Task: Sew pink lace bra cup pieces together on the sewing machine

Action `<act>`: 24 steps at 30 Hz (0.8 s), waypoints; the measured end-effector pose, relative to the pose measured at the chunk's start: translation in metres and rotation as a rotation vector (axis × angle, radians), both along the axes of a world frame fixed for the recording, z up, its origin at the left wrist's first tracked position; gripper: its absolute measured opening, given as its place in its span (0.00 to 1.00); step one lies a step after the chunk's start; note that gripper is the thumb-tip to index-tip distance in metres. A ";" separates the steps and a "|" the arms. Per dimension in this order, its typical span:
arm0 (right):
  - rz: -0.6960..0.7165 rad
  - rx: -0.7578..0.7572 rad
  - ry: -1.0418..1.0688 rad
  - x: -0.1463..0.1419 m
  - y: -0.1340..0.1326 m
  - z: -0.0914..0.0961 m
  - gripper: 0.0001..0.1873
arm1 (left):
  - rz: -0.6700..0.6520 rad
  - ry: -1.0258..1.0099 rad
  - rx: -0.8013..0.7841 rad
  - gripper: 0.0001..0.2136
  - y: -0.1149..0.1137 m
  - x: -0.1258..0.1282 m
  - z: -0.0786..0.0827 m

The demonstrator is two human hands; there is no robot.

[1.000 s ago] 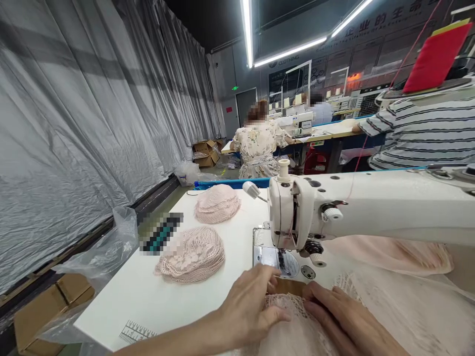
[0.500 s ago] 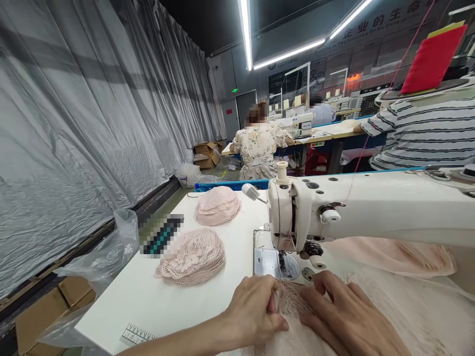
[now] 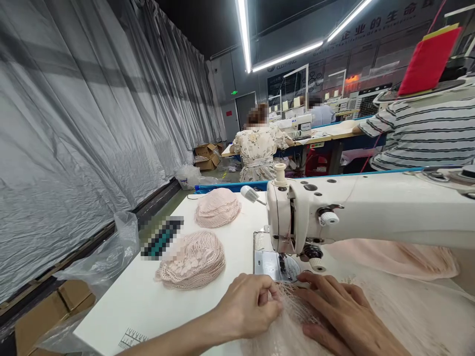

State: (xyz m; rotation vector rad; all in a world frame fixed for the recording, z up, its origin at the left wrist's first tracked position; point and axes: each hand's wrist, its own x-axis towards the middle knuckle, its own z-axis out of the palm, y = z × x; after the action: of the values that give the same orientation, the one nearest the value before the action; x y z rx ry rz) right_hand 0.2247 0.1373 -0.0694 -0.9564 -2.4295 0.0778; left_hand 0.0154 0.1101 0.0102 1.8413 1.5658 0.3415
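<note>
Pale pink lace fabric [image 3: 287, 321] lies in front of the sewing machine [image 3: 356, 207], its far edge close to the presser foot [image 3: 283, 264]. My left hand [image 3: 250, 304] is closed in a pinch at the lace's left edge, just short of the metal needle plate [image 3: 265, 264]. On top of the lace, my right hand [image 3: 341, 306] rests with fingers stretched forward and somewhat apart. More sheer pink fabric [image 3: 419, 306] spreads to the right. Beneath the machine arm lies a smooth pink piece [image 3: 401, 257].
Two piles of pink pieces sit on the white table: a lace pile [image 3: 196, 259] and a farther pile [image 3: 218, 207]. A blurred dark item [image 3: 161, 240] is at the left edge. Cardboard [image 3: 44, 311] and clear plastic [image 3: 98, 262] lie below. People [image 3: 260, 146] work at machines ahead.
My left hand has curled its fingers more tightly at the lace edge. My right fingers have spread and shifted slightly left, toward the needle plate. The view has moved slightly.
</note>
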 end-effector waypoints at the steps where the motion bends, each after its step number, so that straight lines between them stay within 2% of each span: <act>1: -0.022 -0.040 0.039 -0.002 -0.002 0.001 0.15 | 0.002 0.044 0.035 0.04 0.002 0.000 -0.001; 4: -0.075 -0.169 0.153 -0.007 -0.005 0.003 0.06 | 0.003 0.113 0.106 0.04 0.009 0.000 -0.008; 8: -0.073 -0.295 0.204 -0.008 -0.001 0.002 0.15 | -0.007 0.199 0.159 0.06 0.016 0.005 -0.017; 17: -0.091 -0.264 0.244 -0.009 0.006 -0.006 0.14 | -0.009 0.331 0.178 0.07 0.021 0.010 -0.023; 21: -0.094 -0.269 0.250 -0.009 0.007 -0.005 0.13 | -0.037 0.314 0.189 0.10 0.023 0.008 -0.024; 24: -0.086 -0.290 0.257 -0.009 0.006 -0.004 0.13 | -0.078 0.269 0.190 0.08 0.026 0.005 -0.020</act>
State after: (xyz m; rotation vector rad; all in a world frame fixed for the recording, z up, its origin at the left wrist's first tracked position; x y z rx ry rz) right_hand 0.2155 0.1435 -0.0736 -1.0997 -2.1735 0.5031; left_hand 0.0202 0.1358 -0.0099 2.1624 1.6804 0.2195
